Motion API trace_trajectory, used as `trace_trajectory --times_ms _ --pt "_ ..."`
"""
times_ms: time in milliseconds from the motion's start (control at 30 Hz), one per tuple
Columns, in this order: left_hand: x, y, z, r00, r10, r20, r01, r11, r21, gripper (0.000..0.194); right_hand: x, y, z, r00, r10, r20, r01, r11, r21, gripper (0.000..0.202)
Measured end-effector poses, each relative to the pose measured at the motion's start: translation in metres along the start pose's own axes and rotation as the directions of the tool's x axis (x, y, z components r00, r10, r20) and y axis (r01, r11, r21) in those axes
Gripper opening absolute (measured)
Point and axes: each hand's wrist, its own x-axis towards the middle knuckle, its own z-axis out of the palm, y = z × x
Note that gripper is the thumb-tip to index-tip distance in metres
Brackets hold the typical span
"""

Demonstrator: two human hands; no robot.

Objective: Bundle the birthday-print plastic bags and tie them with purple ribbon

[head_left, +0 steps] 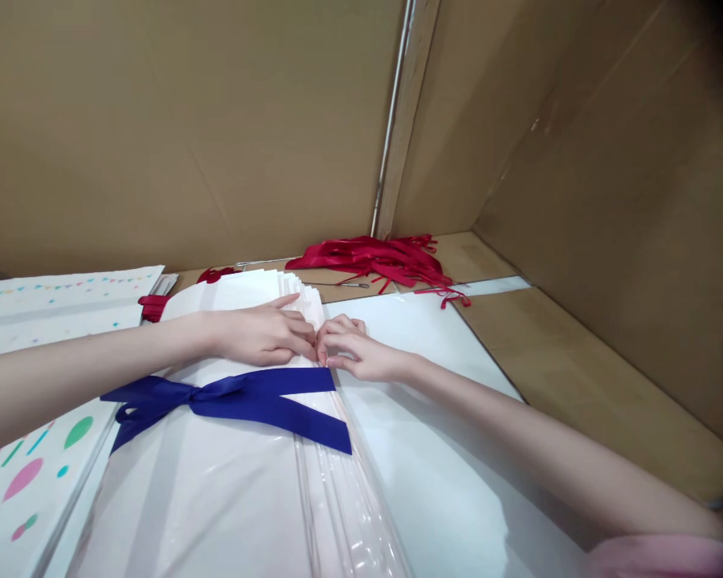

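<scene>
A stack of flat white glossy sheets [229, 498], possibly flattened bags, lies in the middle, its far right edges fanned out in layers. Across it rests a dark blue ribbon bow [241, 397] with long tails. My left hand [265, 333] lies palm down on the stack beyond the bow, fingers spread and bent toward the right edge. At that same edge, touching or nearly touching the left fingertips, my right hand [353, 347] is closed in a pinch on the layered sheets. How many layers it grips is hidden by the fingers.
Red ribbons [373, 258] lie heaped at the back, near a thin metal rod [353, 285]. A stack printed with coloured dots [30, 474] is at the left, with more red ribbon [153, 307] beside it. A white board [446, 433] lies at right. Brown cardboard walls [186, 120] enclose the back and right.
</scene>
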Motion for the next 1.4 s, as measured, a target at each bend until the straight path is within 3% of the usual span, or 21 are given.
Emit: trace_trajectory --times_ms 100,167,300,367,533,700,900,967,1033,1133,1233,1300,1400 --pt "0.0 0.001 0.001 1.0 0.006 -0.017 -0.006 0.999 0.036 0.047 -0.001 -0.002 0.004 0.997 0.046 -0.067 -0.045 0.999 0.02 0.014" --pt "-0.001 0.001 0.002 0.999 0.012 -0.04 -0.009 0.998 0.068 0.048 -0.002 -0.002 0.01 0.98 0.074 -0.187 -0.064 0.996 0.059 0.013" --pt "0.0 0.003 0.002 0.999 -0.006 -0.049 0.013 0.991 0.135 0.047 -0.005 0.004 0.024 0.872 0.187 -0.453 -0.104 0.974 0.201 0.033" --pt "0.001 0.003 0.001 0.999 -0.023 -0.036 0.028 0.988 0.152 0.046 -0.007 0.007 0.03 0.827 0.254 -0.502 -0.117 0.951 0.288 0.034" --pt "0.001 0.003 -0.001 1.0 -0.02 -0.01 0.022 0.987 0.158 0.052 -0.01 0.002 0.034 0.848 0.327 -0.416 -0.105 0.875 0.472 0.029" --pt "0.001 0.0 0.0 0.999 0.007 -0.033 -0.003 0.993 0.117 0.048 -0.008 -0.005 0.037 0.828 0.419 -0.373 -0.099 0.764 0.637 0.033" --pt "0.001 -0.001 0.0 0.999 0.011 -0.035 -0.008 0.997 0.072 0.044 -0.008 -0.004 0.047 0.818 0.438 -0.372 -0.066 0.715 0.696 0.037" --pt "0.002 -0.002 0.0 0.998 0.016 -0.056 -0.014 0.999 0.035 0.042 -0.008 -0.003 0.048 0.816 0.41 -0.408 -0.066 0.766 0.64 0.036" --pt "0.002 -0.002 0.0 0.996 0.01 -0.09 -0.009 1.0 0.006 0.039 -0.009 -0.003 0.047 0.803 0.317 -0.505 -0.05 0.88 0.472 0.034" --pt "0.001 -0.001 0.002 0.993 -0.006 -0.121 0.006 1.0 0.005 0.038 -0.011 0.001 0.041 0.802 -0.01 -0.598 0.055 0.997 0.057 0.027" --pt "0.0 0.0 0.003 0.994 -0.017 -0.111 0.018 1.0 0.015 0.038 -0.012 0.009 0.033 0.806 -0.276 -0.523 0.167 0.955 -0.246 0.026" --pt "0.001 0.0 0.004 0.993 -0.014 -0.115 0.016 1.0 0.021 0.037 -0.013 0.015 0.027 0.824 -0.343 -0.452 0.2 0.921 -0.333 0.027" --pt "0.001 -0.001 0.005 0.992 0.011 -0.128 -0.006 0.999 0.037 0.036 -0.011 0.019 0.018 0.878 -0.345 -0.33 0.213 0.902 -0.376 0.028"
